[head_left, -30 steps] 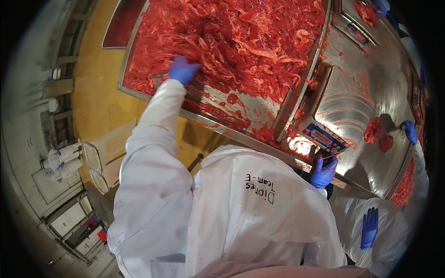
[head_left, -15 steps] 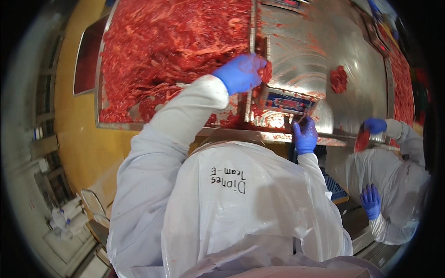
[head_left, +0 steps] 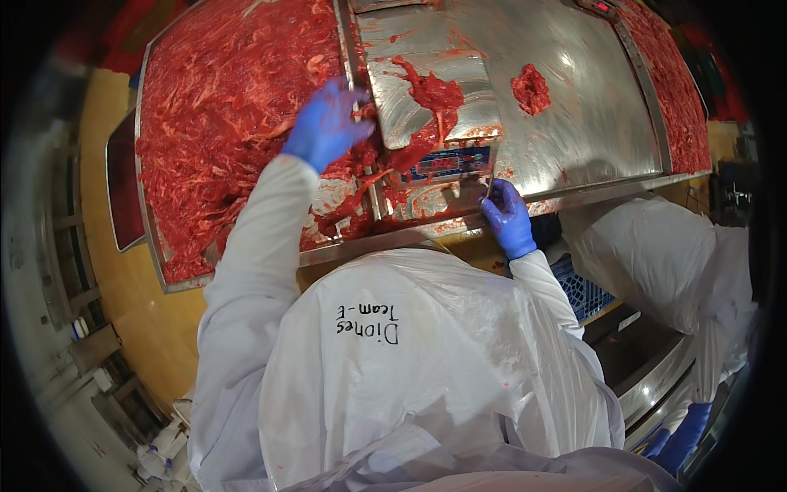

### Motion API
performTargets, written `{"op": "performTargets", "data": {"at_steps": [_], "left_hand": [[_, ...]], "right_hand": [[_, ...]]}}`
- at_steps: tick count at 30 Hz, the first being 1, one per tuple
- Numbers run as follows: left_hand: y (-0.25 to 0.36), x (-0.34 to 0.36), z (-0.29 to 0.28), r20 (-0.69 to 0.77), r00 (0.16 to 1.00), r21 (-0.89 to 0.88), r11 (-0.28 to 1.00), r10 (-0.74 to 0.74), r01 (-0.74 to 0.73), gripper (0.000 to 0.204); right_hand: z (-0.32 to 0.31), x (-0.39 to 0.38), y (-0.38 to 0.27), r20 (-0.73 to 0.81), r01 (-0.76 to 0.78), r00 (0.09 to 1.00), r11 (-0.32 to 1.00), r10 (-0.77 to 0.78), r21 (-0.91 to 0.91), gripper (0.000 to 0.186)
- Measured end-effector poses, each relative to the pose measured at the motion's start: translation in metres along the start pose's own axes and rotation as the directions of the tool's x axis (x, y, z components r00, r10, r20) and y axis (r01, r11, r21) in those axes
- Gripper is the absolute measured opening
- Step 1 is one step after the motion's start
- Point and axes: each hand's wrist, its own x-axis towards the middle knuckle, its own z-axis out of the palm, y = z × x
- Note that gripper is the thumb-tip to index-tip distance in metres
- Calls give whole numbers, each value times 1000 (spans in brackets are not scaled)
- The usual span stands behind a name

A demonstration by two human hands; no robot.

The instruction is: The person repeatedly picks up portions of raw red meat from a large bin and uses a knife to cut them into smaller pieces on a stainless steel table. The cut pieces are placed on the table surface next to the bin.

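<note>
My left hand (head_left: 328, 125), in a blue glove, hovers at the divider beside the heap of red meat pieces (head_left: 238, 107), its fingers apart and nothing seen in them. A stringy piece of meat (head_left: 438, 94) lies on the steel weighing plate (head_left: 475, 74) of a scale. It trails over the plate's front edge and past the scale's blue display (head_left: 447, 164) toward the divider. My right hand (head_left: 508, 220), also gloved blue, is closed at the table's front edge around a thin, pale, rod-like thing (head_left: 492, 179). What kind it is cannot be made out.
A smaller lump of meat (head_left: 531, 88) sits on the steel tabletop (head_left: 586, 123) right of the scale. More meat (head_left: 668, 90) fills the far-right section. A co-worker in white (head_left: 648, 246) stands close on my right. A blue crate (head_left: 578, 287) is below the table.
My left hand has let go of its meat and moved left; a long piece now lies across the scale. The view has shifted, and the co-worker's hands are now lower, away from the table.
</note>
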Motion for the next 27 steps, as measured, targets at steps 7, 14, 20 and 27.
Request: {"op": "performTargets", "data": {"at_steps": [7,14,20,27], "left_hand": [[28,-73,64,61,990,330,933,130,-143,33],[76,4,-66,303,941,-260,963,148,-68,35],[56,25,-18,-61,990,-301,943,130,-142,52],[-36,-79,53,1,974,-202,954,-228,224,54]], "right_hand": [[35,44,-130,561,-169,818,986,130,18,35],[18,60,-162,382,-175,924,879,-8,443,26],[0,53,-106,308,-297,937,840,165,454,36],[-26,5,-82,277,-204,957,877,85,435,41]]}}
